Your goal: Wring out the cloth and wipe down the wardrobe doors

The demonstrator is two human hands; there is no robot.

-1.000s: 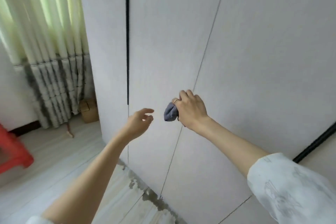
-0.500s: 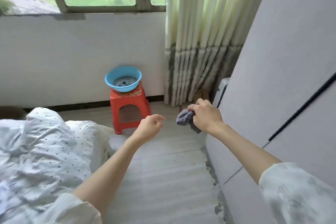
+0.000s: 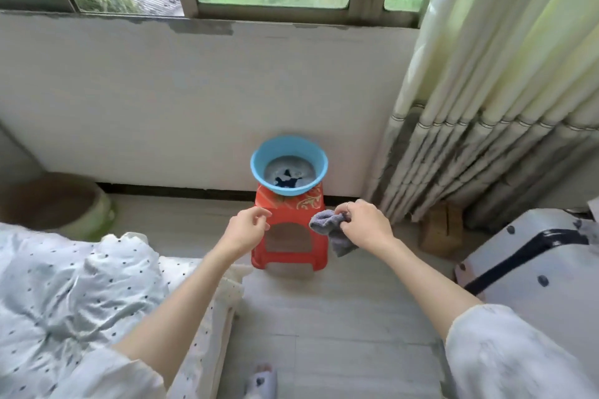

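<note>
My right hand [image 3: 364, 224] grips a crumpled grey cloth [image 3: 330, 230], which hangs from the fingers in mid-air in front of a red plastic stool [image 3: 288, 236]. On that stool sits a blue basin [image 3: 288, 165] holding water. My left hand [image 3: 247, 227] hovers a little left of the cloth with loosely curled fingers and nothing in it. The wardrobe doors are out of view.
A bed with a dotted white quilt [image 3: 71, 295] fills the lower left. A white suitcase [image 3: 534, 262] stands at the right, a small cardboard box [image 3: 442, 230] beside the curtain [image 3: 492, 107]. A round pot [image 3: 55, 201] sits at the left wall. Floor lies between bed and suitcase.
My view has swung left from the wardrobe doors to the window wall, stool and basin. My right hand carried the cloth off the door; both hands now hang before the stool.
</note>
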